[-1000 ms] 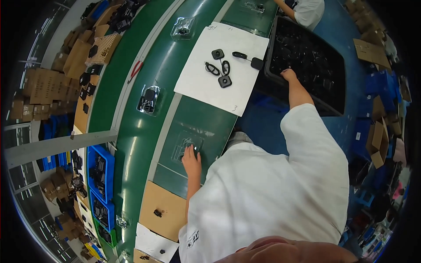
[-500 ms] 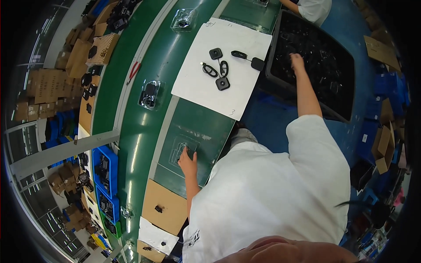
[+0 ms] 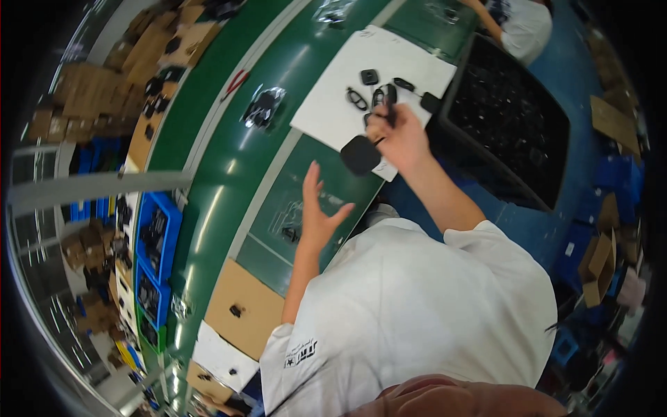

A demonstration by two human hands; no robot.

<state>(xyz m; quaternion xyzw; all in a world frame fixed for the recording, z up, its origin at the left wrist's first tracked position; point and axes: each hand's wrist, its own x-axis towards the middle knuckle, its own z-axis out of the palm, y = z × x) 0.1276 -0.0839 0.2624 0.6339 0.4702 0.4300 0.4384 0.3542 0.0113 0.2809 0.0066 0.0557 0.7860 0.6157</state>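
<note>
Right hand [image 3: 404, 140] pinching blurred dark part; flat black rounded-square pad [image 3: 360, 156] juts from grip, above near edge of white rectangular sheet [image 3: 323, 104]. Left hand [image 3: 318, 222] spread, thumb and fingers apart, near clear moulded plastic tray [image 3: 279, 221] on green tabletop [image 3: 300, 154]. Black looped cable [image 3: 357, 99], black square device [image 3: 369, 76] on sheet. Large black bin [image 3: 479, 164] beyond sheet's right edge.

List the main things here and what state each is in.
Left hand: open, empty.
Right hand: closed on a dark item, blurred.
Black square device: apparently held by right hand.
Nearest clear tray: dark parts inside.
Black bin: uncovered, loaded.
Red tool: open or shut unclear.
Cardboard box, right: flaps open.
</note>
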